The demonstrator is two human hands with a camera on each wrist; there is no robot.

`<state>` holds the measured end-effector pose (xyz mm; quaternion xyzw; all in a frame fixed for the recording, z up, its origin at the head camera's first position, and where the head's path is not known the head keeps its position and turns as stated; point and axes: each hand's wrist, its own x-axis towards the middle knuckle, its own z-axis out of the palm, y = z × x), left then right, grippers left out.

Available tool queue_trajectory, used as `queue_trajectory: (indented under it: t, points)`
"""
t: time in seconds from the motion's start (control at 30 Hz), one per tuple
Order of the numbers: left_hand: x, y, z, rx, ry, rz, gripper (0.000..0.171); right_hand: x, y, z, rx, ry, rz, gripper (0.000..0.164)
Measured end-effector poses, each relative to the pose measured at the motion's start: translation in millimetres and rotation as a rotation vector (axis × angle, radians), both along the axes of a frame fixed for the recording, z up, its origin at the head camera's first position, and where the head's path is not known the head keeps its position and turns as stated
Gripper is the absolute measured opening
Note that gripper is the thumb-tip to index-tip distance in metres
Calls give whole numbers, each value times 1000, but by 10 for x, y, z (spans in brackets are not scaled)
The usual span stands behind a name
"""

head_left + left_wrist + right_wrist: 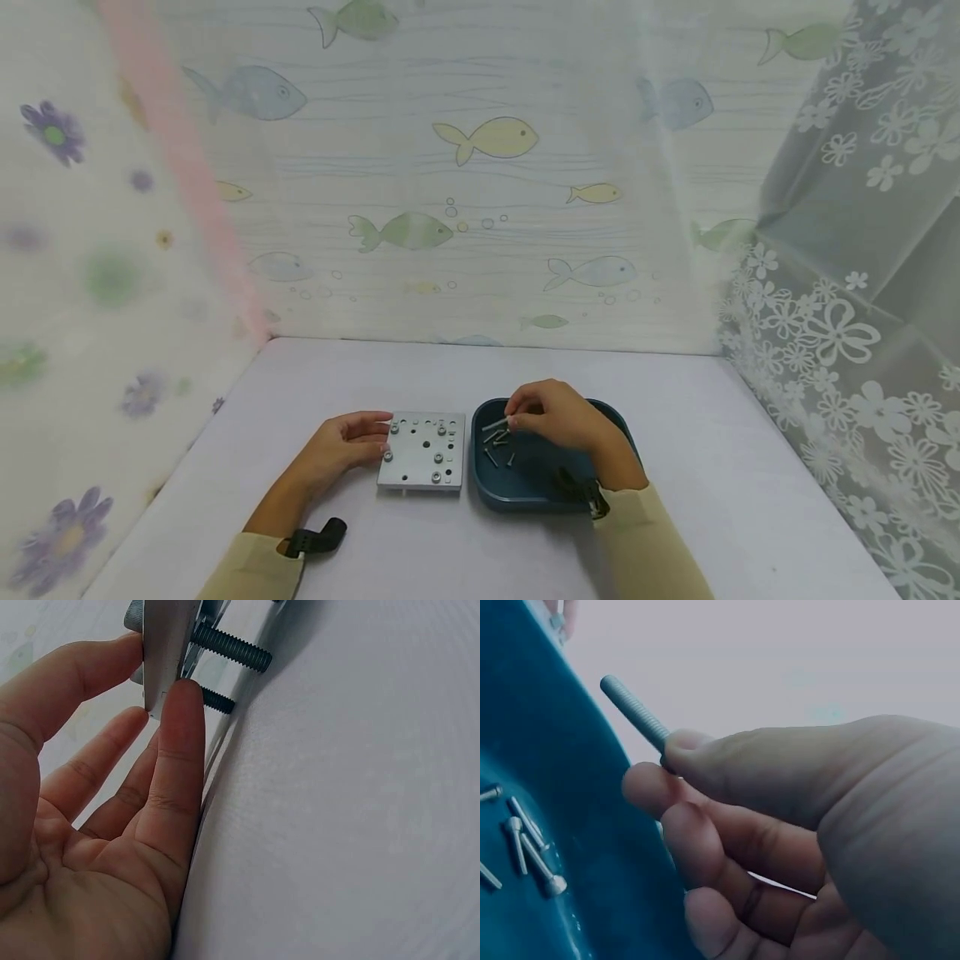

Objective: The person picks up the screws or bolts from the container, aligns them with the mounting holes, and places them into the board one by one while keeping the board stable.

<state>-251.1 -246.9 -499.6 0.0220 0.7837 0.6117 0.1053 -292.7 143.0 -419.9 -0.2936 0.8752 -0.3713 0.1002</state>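
A silver metal plate (pixel 411 467) with several holes and socket-head bolts set in it stands in the middle of the white table. My left hand (pixel 339 454) grips its left edge, thumb on the upper face and a finger beneath. Threaded bolt ends (pixel 232 649) stick out from the plate's underside. Over the blue tray (pixel 525 502), my right hand (pixel 558 414) pinches a threaded bolt (pixel 635 711) between thumb and forefinger; its head end is hidden by the fingers. Several smaller bolts (pixel 536 862) lie loose in the tray.
Beside the plate, to its right, sits the tray with a narrow gap between them. White table surface (pixel 390 367) stretches behind and in front. A fish-print curtain (pixel 480 250) closes off the back, and a flower-print sheet (pixel 825 350) hangs at the right.
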Motion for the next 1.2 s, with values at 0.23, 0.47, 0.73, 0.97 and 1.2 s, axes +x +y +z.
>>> queue_trajectory:
  t: [0.23,0.47,0.73,0.97,1.2]
  points:
    - [1,15,-20,13,-18,13,65,52,-35,-6,-53,13,-10,9]
    - [-5,30,-15,16,-17,1,65,104,-118,-1,-105,33,5,7]
    - [-21,15,-14,20,-20,-6,66,177,-224,4,-151,29,35,9]
    - [-34,-2,-30,20,-13,-17,66,225,-300,22,-151,9,40,11]
    - [-51,-9,-29,31,-17,-8,65,239,-395,11,-158,-14,64,14]
